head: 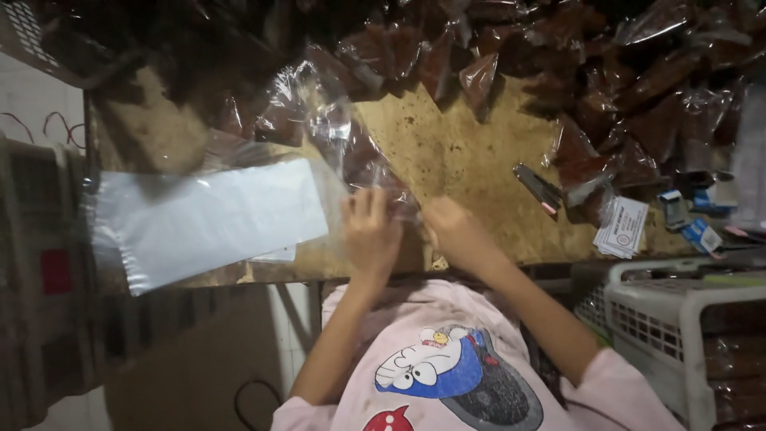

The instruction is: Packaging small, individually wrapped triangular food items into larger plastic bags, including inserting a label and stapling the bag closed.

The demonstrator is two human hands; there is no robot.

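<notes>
On the table (471, 168), clear bag (351, 148) pinched between left hand (369, 231), right hand (448, 229)

A clear plastic bag (351, 152) holding dark reddish-brown filling lies slanted across the bench (463, 160), its near end pinched between both hands, the upper part crinkled and glossy.

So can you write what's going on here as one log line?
left hand: holds clear bag | right hand: same bag's end | beside: stack of empty bags | table: filled packets
</notes>
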